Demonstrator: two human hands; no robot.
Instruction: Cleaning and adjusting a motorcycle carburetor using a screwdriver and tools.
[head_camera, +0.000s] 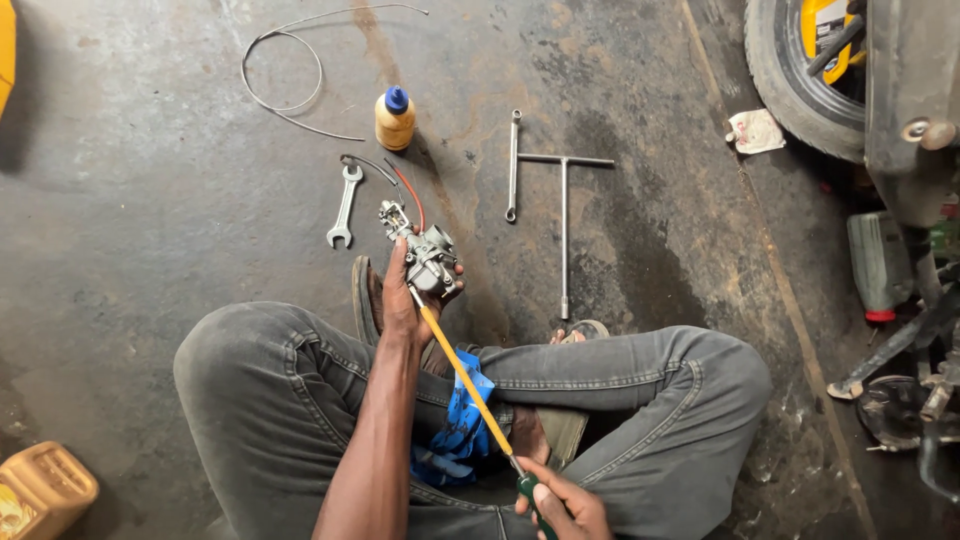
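On oily concrete, left hand (400, 300) fingers gripping carburetor (428, 258), right hand (560, 508) apparently clasping screwdriver (470, 385), spanner (345, 205), T-wrench (564, 215) beyond.

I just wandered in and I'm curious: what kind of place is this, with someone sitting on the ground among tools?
Most likely a small motorbike or vehicle repair shop. Hand tools lie on the stained concrete floor: an open-ended spanner and a T-handle wrench. A tyre stands at the upper right, and the left hand holds a carburettor-like metal part.
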